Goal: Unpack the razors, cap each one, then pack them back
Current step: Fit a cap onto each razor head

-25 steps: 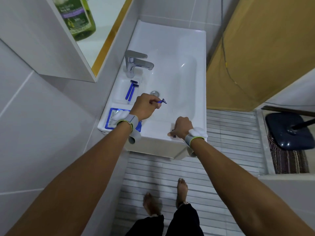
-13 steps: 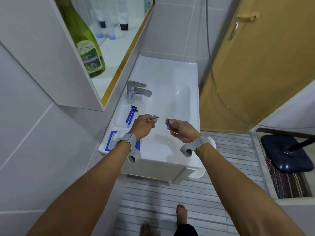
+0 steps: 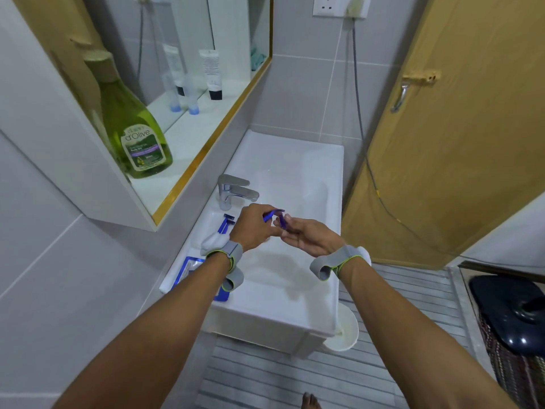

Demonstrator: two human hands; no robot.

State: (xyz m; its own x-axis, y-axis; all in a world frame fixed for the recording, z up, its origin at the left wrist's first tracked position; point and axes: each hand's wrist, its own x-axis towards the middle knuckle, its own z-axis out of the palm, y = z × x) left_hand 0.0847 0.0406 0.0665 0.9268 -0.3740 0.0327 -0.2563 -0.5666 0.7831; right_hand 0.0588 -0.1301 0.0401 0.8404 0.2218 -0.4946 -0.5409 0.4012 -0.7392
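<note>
**Task items.** The left hand is over the washbasin, just in front of the tap. Its grip is closed round the slim blue plastic handle of a disposable razor, whose head end points to the right. The right hand is palm-up, close against the left. Its grip is narrow: the fingertips pinch a small blue-violet plastic cap. The cap is just beside the razor head; blur prevents telling whether the two touch.

Two more blue razors lie side by side on the flat left ledge of the basin, heads toward the tap. Whether they are capped cannot be told. A flat packet with a blue border and a clear glossy front lies on the near left corner of the ledge, partly hidden by the left forearm.

**Surroundings.** The basin is rectangular, white and glossy. A chrome single-lever tap stands on its left side. Each wrist carries a grey fabric band with a green edge.

A white recessed shelf with a gold-coloured edge holds a translucent green teardrop-shaped bottle labelled "d'Olive". White tubes stand before a mirror at its far end. A light wood-grain door stands to the right, and the floor is ribbed in grey and white.
</note>
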